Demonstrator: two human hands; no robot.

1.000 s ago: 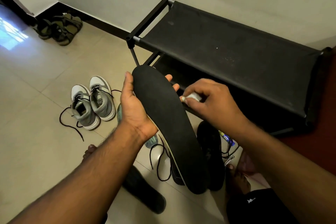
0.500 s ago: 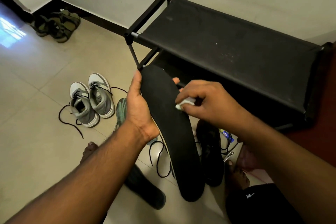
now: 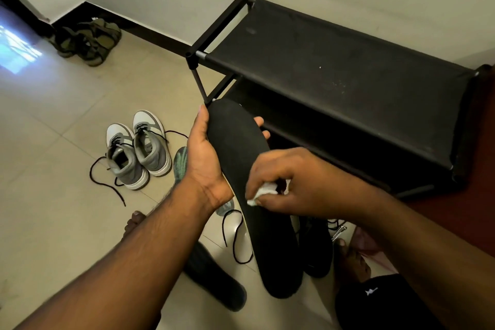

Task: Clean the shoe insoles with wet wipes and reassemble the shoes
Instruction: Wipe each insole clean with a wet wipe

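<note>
Left hand (image 3: pixel 205 161) gripping the long black foam insole (image 3: pixel 249 182) near its rounded toe end, thumb along one edge and fingertips curled round the other, heel end hanging down toward the beige tiled floor (image 3: pixel 53 195). Right hand (image 3: pixel 289 182) pinching a crumpled white wet wipe (image 3: pixel 263 191) and pressing it against the middle of the insole face. Compared with a second ago, wipe now lower on the insole: then near the toe end beside the left fingertips, half a second later a little further down, now around mid-length. Reads as one downward stroke under way, with the upper part probably wiped and the heel half still to cover. Grip of the left hand unchanged through the stroke, keeping the insole steady. On the floor to the left, a pair of grey and white high-top sneakers (image 3: pixel 139 150) with loose black laces, just beside a green patterned insole (image 3: pixel 180 162) partly hidden behind the left wrist. Another dark insole (image 3: pixel 219 284) flat on the floor under the left forearm, and a black shoe (image 3: pixel 317 246) behind the held insole. Black fabric shoe rack (image 3: pixel 334 67) against the wall beyond. Reassembly not yet begun, judging by insoles lying outside the shoes
</note>
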